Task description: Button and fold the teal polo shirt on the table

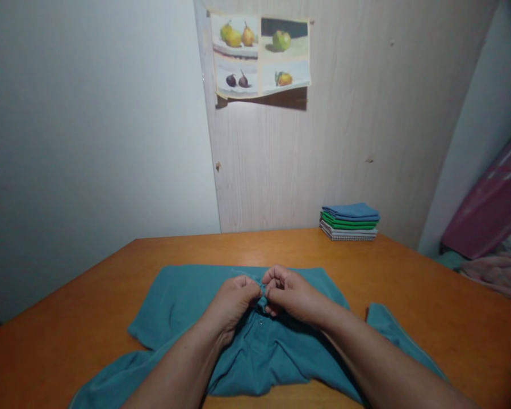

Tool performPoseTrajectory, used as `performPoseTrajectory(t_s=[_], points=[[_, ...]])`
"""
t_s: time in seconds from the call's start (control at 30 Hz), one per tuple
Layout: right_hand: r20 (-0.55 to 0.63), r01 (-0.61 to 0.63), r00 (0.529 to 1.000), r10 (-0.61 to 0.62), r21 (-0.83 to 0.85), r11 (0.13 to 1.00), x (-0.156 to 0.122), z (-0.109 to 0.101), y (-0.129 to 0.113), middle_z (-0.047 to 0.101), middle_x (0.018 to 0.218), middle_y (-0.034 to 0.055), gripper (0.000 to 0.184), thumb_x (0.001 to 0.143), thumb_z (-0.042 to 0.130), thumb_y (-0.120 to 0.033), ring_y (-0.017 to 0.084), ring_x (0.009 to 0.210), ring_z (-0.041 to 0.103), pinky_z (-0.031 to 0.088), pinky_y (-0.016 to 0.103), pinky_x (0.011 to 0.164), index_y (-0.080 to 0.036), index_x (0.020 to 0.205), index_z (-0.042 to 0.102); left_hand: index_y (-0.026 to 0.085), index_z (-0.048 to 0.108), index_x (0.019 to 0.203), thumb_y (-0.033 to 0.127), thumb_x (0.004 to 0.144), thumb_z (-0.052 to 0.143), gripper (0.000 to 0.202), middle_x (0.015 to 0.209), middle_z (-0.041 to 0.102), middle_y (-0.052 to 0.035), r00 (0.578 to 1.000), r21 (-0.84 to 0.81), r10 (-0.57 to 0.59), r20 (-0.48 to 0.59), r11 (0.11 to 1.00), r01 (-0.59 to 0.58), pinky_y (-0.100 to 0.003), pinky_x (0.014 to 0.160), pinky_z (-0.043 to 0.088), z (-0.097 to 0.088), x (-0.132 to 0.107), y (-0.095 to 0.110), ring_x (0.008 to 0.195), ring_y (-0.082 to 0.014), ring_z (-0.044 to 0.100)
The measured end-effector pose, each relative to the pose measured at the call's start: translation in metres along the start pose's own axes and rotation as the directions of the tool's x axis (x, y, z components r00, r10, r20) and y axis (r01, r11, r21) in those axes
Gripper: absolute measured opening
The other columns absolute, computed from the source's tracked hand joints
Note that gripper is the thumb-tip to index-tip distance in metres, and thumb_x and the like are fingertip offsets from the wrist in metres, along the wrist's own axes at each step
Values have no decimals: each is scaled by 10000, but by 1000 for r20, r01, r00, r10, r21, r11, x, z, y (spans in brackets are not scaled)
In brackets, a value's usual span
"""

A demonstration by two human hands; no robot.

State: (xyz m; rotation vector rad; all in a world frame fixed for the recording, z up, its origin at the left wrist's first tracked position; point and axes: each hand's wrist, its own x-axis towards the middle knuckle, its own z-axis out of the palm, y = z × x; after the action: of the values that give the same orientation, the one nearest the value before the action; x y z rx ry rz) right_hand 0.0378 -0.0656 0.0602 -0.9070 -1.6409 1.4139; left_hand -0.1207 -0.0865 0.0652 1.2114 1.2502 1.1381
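On teal cloth [191, 295], left hand [233, 301] and right hand [296, 294] in tight pinches.

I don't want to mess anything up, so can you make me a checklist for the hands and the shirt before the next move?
1. Left hand on the cloth: ok, its thumb and fingers are pinched at the shirt front.
2. Right hand on the cloth: ok, it is pinched there too, close beside the left.
3. Teal shirt smooth: not ok, the part nearest the person is wrinkled.
4. Folded cloth stack out of the way: ok, it sits at the table's far right, apart from the shirt.
5. Button between the fingertips: cannot tell, the fingers hide that spot.
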Motion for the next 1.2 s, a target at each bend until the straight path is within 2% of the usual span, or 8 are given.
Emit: performPoseTrajectory(t_s=[0.2,0.4,0.67,0.83,1.07,1.13,1.2], points=[[-26,44,999,-44,-32,999,0,-1,3,551,640,-83,288,644,575,-156,99,499,566,435,216,483,-211,918,504,194,499,619,191,589,607,112,518,451,63,999,-11,-8,-34,1000,8,-250,521,206,-2,2,-2,491,-89,342],[-34,63,997,-63,-15,998,0,0,5,557,670,-74,283,684,631,-189,101,528,570,439,221,505,-214,935,501,208,472,647,134,542,588,174,508,430,75,999,-55,-15,-41,998,13,-254,515,196,-4,4,-1,488,-90,345],[-69,8,998,0,106,994,1,1,1,599,621,-62,274,759,633,-254,117,527,606,453,226,520,-207,976,473,213,446,729,119,563,588,238,564,466,68,998,-187,23,50,982,-14,-251,534,257,-7,5,0,535,-102,422],[-100,-13,995,23,95,995,1,0,-1,577,585,-81,295,726,635,-241,106,493,573,424,211,481,-213,969,470,214,452,785,121,590,636,284,647,505,60,990,-128,131,55,984,-123,-235,561,298,-4,2,2,592,-103,466],[-123,-17,992,22,46,999,1,-1,-3,526,550,-107,281,684,598,-179,85,431,488,336,193,418,-213,941,489,203,538,808,93,622,602,225,699,504,40,937,98,322,139,937,-336,-231,582,341,-3,0,5,640,-109,453],[-117,-26,993,32,52,998,2,-3,-3,533,566,-100,279,680,596,-173,85,437,496,330,191,413,-210,938,497,197,558,822,100,642,600,209,726,524,25,925,126,344,161,922,-365,-238,611,366,-3,0,6,674,-120,475],[-106,-39,993,47,68,997,2,-5,-2,545,589,-94,277,681,590,-174,84,438,506,336,191,413,-208,942,503,193,561,834,118,659,615,198,737,531,23,930,109,331,158,930,-350,-240,633,382,-4,0,6,685,-120,484]])
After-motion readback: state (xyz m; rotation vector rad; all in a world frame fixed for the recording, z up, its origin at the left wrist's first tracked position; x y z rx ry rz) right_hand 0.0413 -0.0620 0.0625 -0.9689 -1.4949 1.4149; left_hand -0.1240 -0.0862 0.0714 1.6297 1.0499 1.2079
